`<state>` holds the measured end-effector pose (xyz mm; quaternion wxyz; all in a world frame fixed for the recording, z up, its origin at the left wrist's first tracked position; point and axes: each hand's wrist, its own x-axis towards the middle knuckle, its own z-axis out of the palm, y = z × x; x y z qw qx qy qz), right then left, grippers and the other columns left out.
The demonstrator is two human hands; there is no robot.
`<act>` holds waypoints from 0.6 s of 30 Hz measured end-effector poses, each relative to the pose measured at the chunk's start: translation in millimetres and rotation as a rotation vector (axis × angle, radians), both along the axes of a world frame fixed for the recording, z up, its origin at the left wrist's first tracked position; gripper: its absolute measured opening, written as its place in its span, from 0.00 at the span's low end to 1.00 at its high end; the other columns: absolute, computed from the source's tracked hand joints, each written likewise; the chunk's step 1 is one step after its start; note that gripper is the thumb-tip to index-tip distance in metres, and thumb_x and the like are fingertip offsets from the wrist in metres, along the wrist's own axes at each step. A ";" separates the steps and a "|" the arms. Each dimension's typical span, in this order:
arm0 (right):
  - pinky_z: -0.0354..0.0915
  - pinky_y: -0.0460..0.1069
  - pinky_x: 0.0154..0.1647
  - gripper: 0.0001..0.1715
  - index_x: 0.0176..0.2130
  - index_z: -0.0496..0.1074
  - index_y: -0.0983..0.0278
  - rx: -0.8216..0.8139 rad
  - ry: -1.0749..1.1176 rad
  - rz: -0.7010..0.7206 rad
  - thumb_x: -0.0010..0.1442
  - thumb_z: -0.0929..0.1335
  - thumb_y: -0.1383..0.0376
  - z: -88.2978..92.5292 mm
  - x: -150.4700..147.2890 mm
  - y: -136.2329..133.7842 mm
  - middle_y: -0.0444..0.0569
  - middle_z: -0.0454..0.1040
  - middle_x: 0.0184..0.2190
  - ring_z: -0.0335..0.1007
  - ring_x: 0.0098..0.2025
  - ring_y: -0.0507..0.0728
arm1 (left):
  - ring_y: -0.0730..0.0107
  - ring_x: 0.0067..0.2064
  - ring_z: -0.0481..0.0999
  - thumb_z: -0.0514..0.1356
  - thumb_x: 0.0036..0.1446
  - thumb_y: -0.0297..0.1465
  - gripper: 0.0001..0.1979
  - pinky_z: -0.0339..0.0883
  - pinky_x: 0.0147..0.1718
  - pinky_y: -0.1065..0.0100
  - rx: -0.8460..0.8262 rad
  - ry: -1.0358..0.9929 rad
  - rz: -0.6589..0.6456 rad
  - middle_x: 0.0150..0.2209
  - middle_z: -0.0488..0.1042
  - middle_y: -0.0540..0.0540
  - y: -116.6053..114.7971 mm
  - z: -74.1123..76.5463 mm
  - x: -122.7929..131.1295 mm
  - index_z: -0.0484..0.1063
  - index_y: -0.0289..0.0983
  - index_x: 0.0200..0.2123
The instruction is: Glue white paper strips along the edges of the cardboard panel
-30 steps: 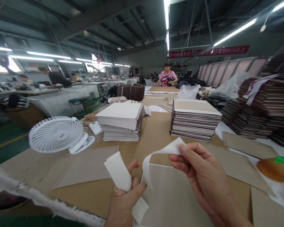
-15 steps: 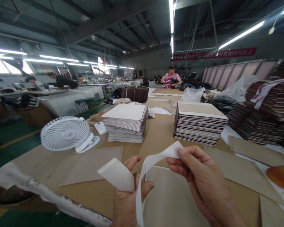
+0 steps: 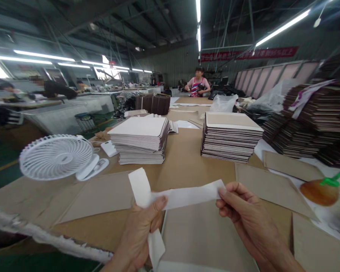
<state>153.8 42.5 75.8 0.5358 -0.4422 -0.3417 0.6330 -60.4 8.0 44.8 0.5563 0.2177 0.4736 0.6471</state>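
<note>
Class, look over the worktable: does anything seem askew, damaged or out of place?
Yes, two things. The white stack beside the fan is askew: its layers jut out unevenly. The edge covering at lower left looks ragged, perhaps worn. The white strip shows no obvious damage.

Panel: a grey-beige, rectangular sheet panel (image 3: pixel 204 234) is laid flat, partly covered.
Strip: a thin, white, paper-like strip (image 3: pixel 191 195) is held at both ends, stretched nearly level above it.
Bundle: a white, folded bundle (image 3: pixel 139 184) is gripped, tilted, at the strip's left end.
</note>
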 end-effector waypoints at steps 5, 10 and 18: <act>0.60 0.40 0.20 0.16 0.34 0.73 0.66 -0.087 -0.158 0.054 0.49 0.75 0.58 -30.0 26.2 -7.3 0.43 0.72 0.22 0.62 0.21 0.46 | 0.82 0.17 0.49 0.70 0.44 0.41 0.24 0.43 0.17 0.76 -0.152 0.208 -0.149 0.13 0.54 0.57 1.9 -15.6 -6.8 0.60 0.35 0.14; 0.48 0.39 0.17 0.17 0.29 0.70 0.65 -0.192 -0.274 0.070 0.53 0.72 0.53 -52.5 45.2 -14.7 0.40 0.67 0.18 0.52 0.17 0.44 | 0.79 0.19 0.52 0.64 0.48 0.47 0.24 0.44 0.21 0.74 -0.317 0.289 -0.364 0.13 0.57 0.56 2.0 -24.1 -12.0 0.63 0.35 0.15; 0.47 0.42 0.19 0.21 0.31 0.73 0.64 -0.236 -0.549 0.107 0.53 0.69 0.48 -60.1 54.3 -14.2 0.40 0.60 0.18 0.52 0.20 0.47 | 0.73 0.20 0.59 0.64 0.44 0.47 0.19 0.50 0.22 0.71 -0.366 0.630 -0.361 0.15 0.64 0.54 17.0 -14.7 -7.8 0.74 0.36 0.26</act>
